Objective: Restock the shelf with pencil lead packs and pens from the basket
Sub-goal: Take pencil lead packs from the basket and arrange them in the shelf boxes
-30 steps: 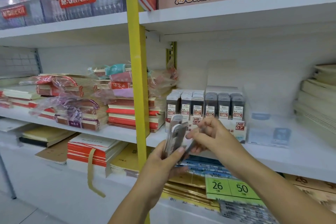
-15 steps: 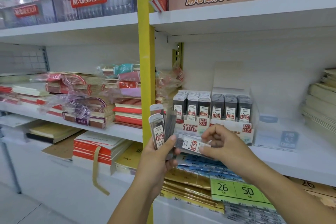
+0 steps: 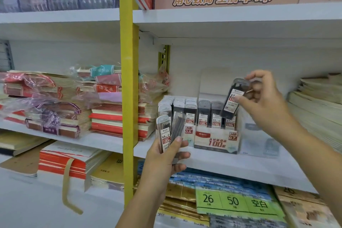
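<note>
Grip of right hand [image 3: 266, 105] is pinching a tilted 0.7 lead pack [image 3: 232, 103] just above display box [image 3: 216, 142] 0.7 row; left hand [image 3: 164, 163] is clutching spare packs [image 3: 164, 133]. Tilted entry is likely risking toppling standing neighbours.

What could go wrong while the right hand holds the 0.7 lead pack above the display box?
The right hand pinches the tilted 0.7 pack by its upper part; it might slip or knock over the standing 0.7 packs below. The left hand holds several loose packs fanned out; one might slide out. The 0.5 row stands right beside, so a mix-up seems possible.
</note>
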Available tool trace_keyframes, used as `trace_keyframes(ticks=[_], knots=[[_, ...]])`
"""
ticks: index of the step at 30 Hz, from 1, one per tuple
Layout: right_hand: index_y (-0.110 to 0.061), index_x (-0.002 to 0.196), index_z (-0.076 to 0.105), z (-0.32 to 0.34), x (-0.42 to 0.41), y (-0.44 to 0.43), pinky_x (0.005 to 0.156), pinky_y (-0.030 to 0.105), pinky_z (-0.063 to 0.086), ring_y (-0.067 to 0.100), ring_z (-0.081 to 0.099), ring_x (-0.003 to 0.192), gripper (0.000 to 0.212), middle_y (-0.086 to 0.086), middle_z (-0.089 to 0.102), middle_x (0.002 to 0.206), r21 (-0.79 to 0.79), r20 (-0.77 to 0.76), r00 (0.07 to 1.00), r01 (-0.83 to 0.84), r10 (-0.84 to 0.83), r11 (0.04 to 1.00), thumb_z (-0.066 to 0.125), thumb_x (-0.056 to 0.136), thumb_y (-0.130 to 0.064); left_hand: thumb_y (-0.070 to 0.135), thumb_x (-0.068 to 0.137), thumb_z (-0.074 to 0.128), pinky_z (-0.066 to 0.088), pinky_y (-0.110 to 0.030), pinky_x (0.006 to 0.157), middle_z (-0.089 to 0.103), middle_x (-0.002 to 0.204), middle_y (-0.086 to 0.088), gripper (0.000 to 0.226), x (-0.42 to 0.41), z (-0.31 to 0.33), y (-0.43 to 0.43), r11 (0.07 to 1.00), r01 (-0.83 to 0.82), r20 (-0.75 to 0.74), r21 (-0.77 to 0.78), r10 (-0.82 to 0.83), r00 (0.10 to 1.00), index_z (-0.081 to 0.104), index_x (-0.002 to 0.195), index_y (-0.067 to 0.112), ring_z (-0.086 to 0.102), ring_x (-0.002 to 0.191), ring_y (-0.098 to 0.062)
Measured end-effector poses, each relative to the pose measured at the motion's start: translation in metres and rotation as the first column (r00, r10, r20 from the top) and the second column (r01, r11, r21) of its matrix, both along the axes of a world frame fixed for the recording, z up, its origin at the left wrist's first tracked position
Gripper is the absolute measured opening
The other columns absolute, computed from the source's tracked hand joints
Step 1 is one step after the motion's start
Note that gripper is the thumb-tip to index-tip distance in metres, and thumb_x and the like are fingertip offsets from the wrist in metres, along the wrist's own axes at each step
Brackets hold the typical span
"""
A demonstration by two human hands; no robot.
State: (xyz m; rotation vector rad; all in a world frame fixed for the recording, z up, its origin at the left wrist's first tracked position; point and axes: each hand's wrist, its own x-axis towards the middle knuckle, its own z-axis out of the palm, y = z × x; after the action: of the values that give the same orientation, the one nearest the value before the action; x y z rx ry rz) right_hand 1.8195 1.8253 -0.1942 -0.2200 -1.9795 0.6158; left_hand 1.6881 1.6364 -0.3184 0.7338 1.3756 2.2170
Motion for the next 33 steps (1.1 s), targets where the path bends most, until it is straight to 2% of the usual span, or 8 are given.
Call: trace_keyframes(ticks=[7,11,14,17,21,24,29,33], knots=[[-0.037,0.095,0.043,0.002,-0.005,0.042,0.060,0.017,0.037,-0.009,0.056,0.073,0.036,-0.015,0.063,0.087,0.239,0.292,0.928,0.165,-0.233,0.957,0.072,0.083,-0.019,0.031,0.092,0.067,0.055,-0.023,0.051,0.079,0.095,-0.003,0.023,-0.001,-0.002,0.016,1.000,0.010,-0.002,-0.030,-0.010,1.000,0.065,0.114,0.027,0.076,0.076,-0.019],[-0.032,0.093,0.055,-0.008,-0.013,0.052,0.071,0.026,0.032,0.010,0.044,0.095,0.022,-0.008,0.055,0.096,0.384,0.358,0.855,0.232,-0.376,0.894,0.073,0.081,-0.028,0.035,0.091,0.067,0.055,-0.022,0.052,0.079,0.096,-0.001,0.025,-0.003,-0.002,0.021,0.998,0.028,-0.012,-0.057,-0.029,1.000,0.064,0.115,0.030,0.077,0.077,-0.018],[-0.027,0.100,0.065,-0.013,-0.014,0.052,0.081,0.026,0.027,0.017,0.036,0.108,0.015,-0.004,0.049,0.101,0.430,0.363,0.799,0.312,-0.479,0.847,0.068,0.086,-0.032,0.041,0.081,0.070,0.055,-0.023,0.053,0.079,0.098,-0.002,0.036,-0.002,-0.002,0.020,0.997,0.047,-0.005,-0.062,-0.048,0.999,0.065,0.115,0.030,0.077,0.080,-0.019],[-0.024,0.107,0.068,-0.020,-0.009,0.036,0.080,0.023,0.024,0.016,0.036,0.106,0.018,-0.004,0.051,0.102,0.406,0.206,0.844,0.387,-0.496,0.828,0.063,0.091,-0.030,0.045,0.073,0.071,0.055,-0.022,0.053,0.079,0.099,-0.002,0.046,0.000,-0.003,0.017,0.996,0.069,0.004,-0.064,-0.069,0.998,0.065,0.115,0.028,0.077,0.083,-0.019],[-0.045,0.104,0.060,-0.042,-0.007,-0.017,0.067,0.011,0.040,-0.007,0.054,0.087,0.018,-0.019,0.063,0.093,0.019,0.251,0.967,0.038,-0.041,0.999,0.055,0.087,-0.041,0.049,0.069,0.075,0.053,-0.021,0.052,0.079,0.102,-0.003,0.054,0.009,-0.001,0.013,0.987,0.141,-0.003,-0.081,-0.142,0.990,0.066,0.117,0.024,0.077,0.083,-0.018],[-0.044,0.117,0.057,-0.059,-0.016,-0.045,0.064,0.013,0.045,-0.005,0.062,0.075,0.031,-0.019,0.070,0.094,-0.355,0.235,0.910,-0.247,0.342,0.901,0.064,0.089,-0.033,0.052,0.066,0.079,0.049,-0.020,0.050,0.078,0.103,-0.006,0.055,0.016,0.000,0.009,0.976,0.192,-0.030,-0.104,-0.196,0.980,0.069,0.113,0.027,0.074,0.077,-0.016],[-0.026,0.106,0.063,-0.064,-0.024,-0.051,0.053,0.025,0.046,0.013,0.061,0.059,0.025,0.000,0.074,0.079,-0.505,0.096,0.884,-0.353,0.458,0.788,0.063,0.090,-0.006,0.058,0.068,0.074,0.044,-0.020,0.046,0.078,0.105,-0.008,0.043,0.020,-0.003,0.002,0.972,0.208,-0.030,-0.113,-0.213,0.977,0.074,0.103,0.033,0.068,0.069,-0.011],[-0.014,0.103,0.062,-0.067,-0.018,-0.044,0.065,0.027,0.054,0.019,0.067,0.069,0.012,0.007,0.073,0.080,-0.558,0.072,0.844,-0.408,0.532,0.723,0.064,0.090,-0.016,0.053,0.070,0.076,0.038,-0.018,0.044,0.077,0.106,-0.009,0.048,0.015,-0.003,-0.003,0.972,0.217,0.001,-0.090,-0.218,0.976,0.074,0.109,0.026,0.058,0.062,-0.006]])
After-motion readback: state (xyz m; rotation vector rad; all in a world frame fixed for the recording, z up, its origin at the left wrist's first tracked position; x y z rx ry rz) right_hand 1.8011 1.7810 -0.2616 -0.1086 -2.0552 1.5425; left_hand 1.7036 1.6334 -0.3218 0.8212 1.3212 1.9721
